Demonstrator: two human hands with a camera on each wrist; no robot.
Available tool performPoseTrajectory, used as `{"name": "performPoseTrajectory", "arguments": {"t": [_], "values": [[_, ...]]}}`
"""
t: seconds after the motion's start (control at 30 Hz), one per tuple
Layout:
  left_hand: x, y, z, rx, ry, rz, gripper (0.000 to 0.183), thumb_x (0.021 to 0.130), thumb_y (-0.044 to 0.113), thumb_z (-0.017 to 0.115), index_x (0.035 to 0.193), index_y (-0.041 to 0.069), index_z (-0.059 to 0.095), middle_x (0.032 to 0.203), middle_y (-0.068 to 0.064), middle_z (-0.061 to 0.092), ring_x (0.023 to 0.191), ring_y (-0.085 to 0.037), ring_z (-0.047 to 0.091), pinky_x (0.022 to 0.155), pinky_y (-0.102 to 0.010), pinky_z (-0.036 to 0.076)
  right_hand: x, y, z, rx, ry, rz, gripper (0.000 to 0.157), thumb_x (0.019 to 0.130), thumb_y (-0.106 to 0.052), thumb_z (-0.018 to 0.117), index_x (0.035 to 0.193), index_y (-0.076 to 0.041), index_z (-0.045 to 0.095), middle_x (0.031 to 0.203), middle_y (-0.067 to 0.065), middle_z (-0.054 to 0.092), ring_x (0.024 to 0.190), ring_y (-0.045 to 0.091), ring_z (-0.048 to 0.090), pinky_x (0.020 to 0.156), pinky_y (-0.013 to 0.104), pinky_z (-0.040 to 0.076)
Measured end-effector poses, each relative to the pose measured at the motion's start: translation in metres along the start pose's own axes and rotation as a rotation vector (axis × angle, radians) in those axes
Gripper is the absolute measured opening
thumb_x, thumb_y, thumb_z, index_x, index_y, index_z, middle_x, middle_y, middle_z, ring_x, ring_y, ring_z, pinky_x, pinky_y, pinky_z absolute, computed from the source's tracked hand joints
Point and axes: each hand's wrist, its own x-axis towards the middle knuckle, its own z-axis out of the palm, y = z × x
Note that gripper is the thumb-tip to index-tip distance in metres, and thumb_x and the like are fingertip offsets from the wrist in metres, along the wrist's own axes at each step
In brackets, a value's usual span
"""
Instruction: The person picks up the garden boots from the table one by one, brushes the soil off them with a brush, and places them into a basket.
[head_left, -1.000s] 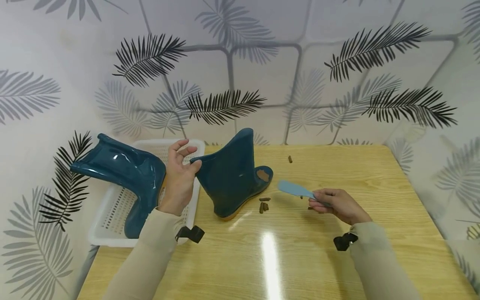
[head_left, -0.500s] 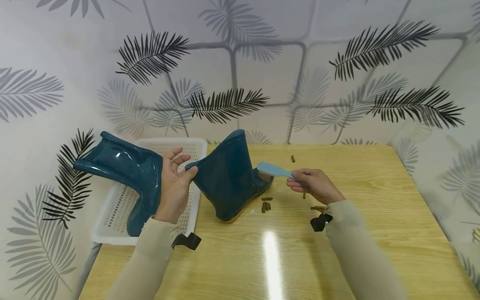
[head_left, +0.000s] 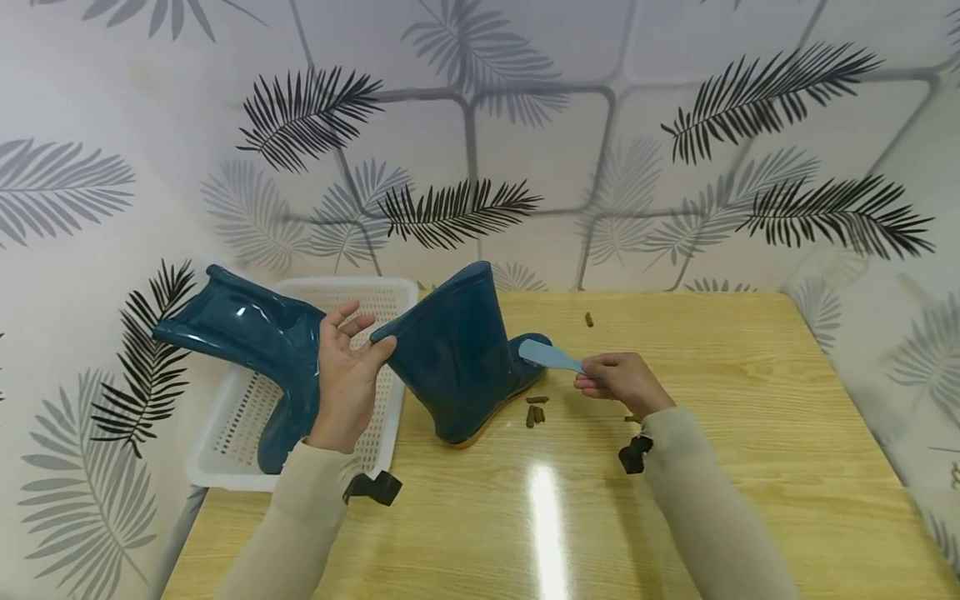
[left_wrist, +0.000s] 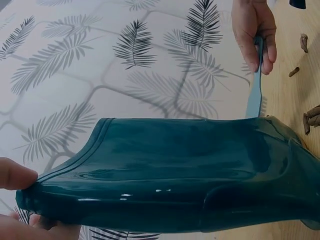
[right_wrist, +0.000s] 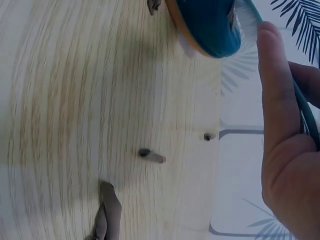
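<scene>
A dark teal rubber boot [head_left: 465, 358] is tilted on the wooden table, its toe pointing right. My left hand [head_left: 347, 383] pinches the rim of its shaft between thumb and fingers, as the left wrist view of the boot [left_wrist: 165, 175] confirms. In my right hand [head_left: 628, 382] is a light blue brush [head_left: 549, 355], gripped by the handle, its head lying on the boot's toe with the bristles down. Pale bristles [right_wrist: 245, 20] show in the right wrist view, against the toe. A brown patch [right_wrist: 231, 17] there is mostly hidden behind the brush.
At the left, a white plastic basket [head_left: 232, 482] holds a second teal boot [head_left: 266, 333], whose shaft leans out over the rim. Several small brown clumps [head_left: 536, 415] lie on the table [head_left: 720, 467] near the toe, with others farther right. A leaf-patterned wall covering [head_left: 540, 175] rises behind.
My right hand has moved left, bringing the brush from beside the boot onto its toe and over the brown patch. The boot's shaft has tipped slightly left; my left hand keeps its pinch.
</scene>
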Motion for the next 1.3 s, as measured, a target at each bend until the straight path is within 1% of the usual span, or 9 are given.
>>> {"name": "performPoseTrajectory", "arguments": {"t": [0.2, 0.3, 0.43, 0.6, 0.8, 0.93, 1.07, 1.17, 1.3], "values": [[-0.002, -0.002, -0.001, 0.002, 0.002, 0.005, 0.059, 0.090, -0.019, 0.056, 0.138, 0.006, 0.034, 0.119, -0.008, 0.041, 0.087, -0.019, 0.053, 0.079, -0.021, 0.049, 0.001, 0.000, -0.001, 0.039, 0.057, -0.026, 0.043, 0.105, -0.012, 0.053, 0.139, 0.014, 0.046, 0.103, 0.014, 0.072, 0.091, 0.014, 0.072, 0.088, 0.032, 0.054], [-0.003, -0.002, 0.001, 0.014, -0.002, 0.013, 0.059, 0.090, -0.018, 0.057, 0.138, 0.007, 0.033, 0.119, -0.008, 0.041, 0.087, -0.019, 0.053, 0.080, -0.022, 0.049, 0.003, -0.003, 0.005, 0.058, 0.021, -0.036, 0.044, 0.105, -0.012, 0.053, 0.139, 0.015, 0.046, 0.103, 0.012, 0.073, 0.091, 0.013, 0.072, 0.088, 0.031, 0.054], [-0.002, -0.003, 0.002, 0.015, 0.009, 0.028, 0.059, 0.090, -0.019, 0.057, 0.138, 0.007, 0.034, 0.119, -0.008, 0.041, 0.086, -0.019, 0.054, 0.080, -0.022, 0.049, 0.003, -0.006, 0.010, -0.020, -0.034, -0.023, 0.041, 0.105, -0.009, 0.051, 0.137, 0.017, 0.047, 0.099, 0.012, 0.073, 0.089, 0.015, 0.073, 0.086, 0.033, 0.055], [-0.002, -0.005, -0.002, -0.005, 0.024, 0.037, 0.058, 0.090, -0.019, 0.057, 0.137, 0.007, 0.034, 0.118, -0.008, 0.041, 0.081, -0.018, 0.054, 0.076, -0.022, 0.049, -0.001, -0.005, 0.004, -0.070, 0.057, 0.002, 0.038, 0.105, -0.008, 0.051, 0.134, 0.017, 0.050, 0.093, 0.011, 0.073, 0.089, 0.020, 0.073, 0.084, 0.034, 0.056], [-0.002, -0.004, -0.005, -0.001, 0.024, 0.039, 0.058, 0.090, -0.018, 0.058, 0.137, 0.006, 0.034, 0.119, -0.008, 0.042, 0.079, -0.016, 0.054, 0.076, -0.021, 0.049, -0.005, -0.003, -0.001, 0.051, 0.096, -0.020, 0.044, 0.106, -0.010, 0.050, 0.141, 0.015, 0.043, 0.105, 0.014, 0.071, 0.090, 0.013, 0.072, 0.089, 0.031, 0.054], [-0.002, -0.005, -0.004, 0.000, 0.038, 0.046, 0.059, 0.089, -0.019, 0.058, 0.138, 0.005, 0.034, 0.118, -0.008, 0.043, 0.079, -0.016, 0.053, 0.075, -0.021, 0.049, -0.004, -0.002, 0.004, 0.133, 0.028, -0.031, 0.046, 0.106, -0.011, 0.050, 0.144, 0.013, 0.040, 0.112, 0.016, 0.069, 0.092, 0.010, 0.071, 0.089, 0.028, 0.053], [-0.002, -0.005, -0.003, -0.012, 0.041, 0.051, 0.060, 0.089, -0.019, 0.057, 0.139, 0.004, 0.033, 0.118, -0.008, 0.043, 0.078, -0.016, 0.053, 0.075, -0.021, 0.049, 0.000, 0.001, 0.011, 0.087, -0.041, -0.002, 0.043, 0.106, -0.009, 0.050, 0.141, 0.015, 0.043, 0.103, 0.013, 0.072, 0.093, 0.014, 0.072, 0.088, 0.030, 0.054], [-0.001, -0.005, -0.003, -0.019, 0.038, 0.056, 0.059, 0.090, -0.019, 0.057, 0.138, 0.006, 0.034, 0.118, -0.008, 0.043, 0.075, -0.015, 0.052, 0.074, -0.021, 0.049, 0.001, 0.002, 0.011, 0.055, 0.031, 0.022, 0.040, 0.105, -0.009, 0.051, 0.137, 0.015, 0.048, 0.097, 0.011, 0.073, 0.091, 0.016, 0.073, 0.085, 0.031, 0.055], [-0.001, -0.005, -0.003, -0.024, 0.040, 0.050, 0.058, 0.090, -0.019, 0.057, 0.136, 0.008, 0.035, 0.120, -0.010, 0.042, 0.071, -0.014, 0.052, 0.072, -0.020, 0.049, 0.001, 0.004, 0.007, 0.100, 0.120, 0.014, 0.042, 0.105, -0.010, 0.051, 0.140, 0.013, 0.046, 0.104, 0.013, 0.072, 0.092, 0.013, 0.072, 0.086, 0.028, 0.055]]}}
